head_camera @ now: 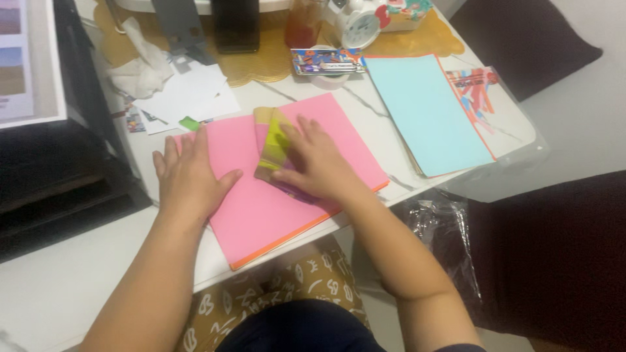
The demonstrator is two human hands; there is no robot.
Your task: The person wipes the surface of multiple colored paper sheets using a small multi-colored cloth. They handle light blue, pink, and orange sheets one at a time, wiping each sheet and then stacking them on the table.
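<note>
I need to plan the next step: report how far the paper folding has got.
Done: pink sheet lies spread on the table. In hand: left hand flat on it, right hand pressing the multicoloured folded piece. Left: light blue stack looks untouched.

The right hand (pixel 319 163) covers the lower part of the blurred yellow-green folded piece (pixel 274 146), the top edge cuts off the white alarm clock (pixel 358 23), and the pink paper's (pixel 261 208) left corner lies under the left hand (pixel 189 179).
</note>
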